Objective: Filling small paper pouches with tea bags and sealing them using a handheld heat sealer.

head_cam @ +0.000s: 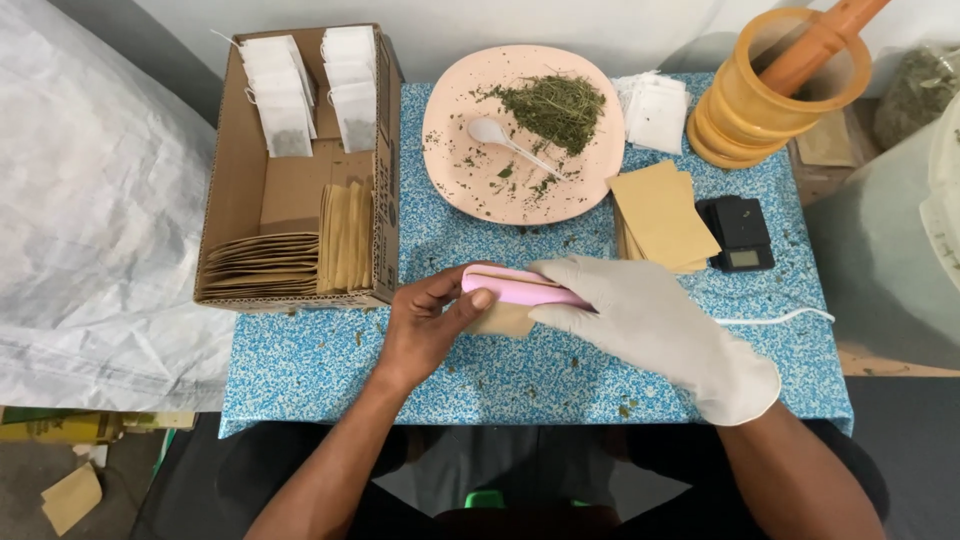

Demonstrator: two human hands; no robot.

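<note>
Blue speckled counter (500, 370) before me: my bare left hand (425, 325) and gloved right hand (640, 310) both clench a light, rigid-looking pink sealer (515, 288) at its ends over a thin, floppy brown sachet (505, 320).

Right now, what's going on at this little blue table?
A person presses a pink sealer onto a small brown paper pouch, the bare left hand at one end and the gloved right hand over the other. Behind sit a pink plate of dried green herbs with a white spoon, a stack of brown pouches, a small black scale and a cardboard box of filled bags.
</note>
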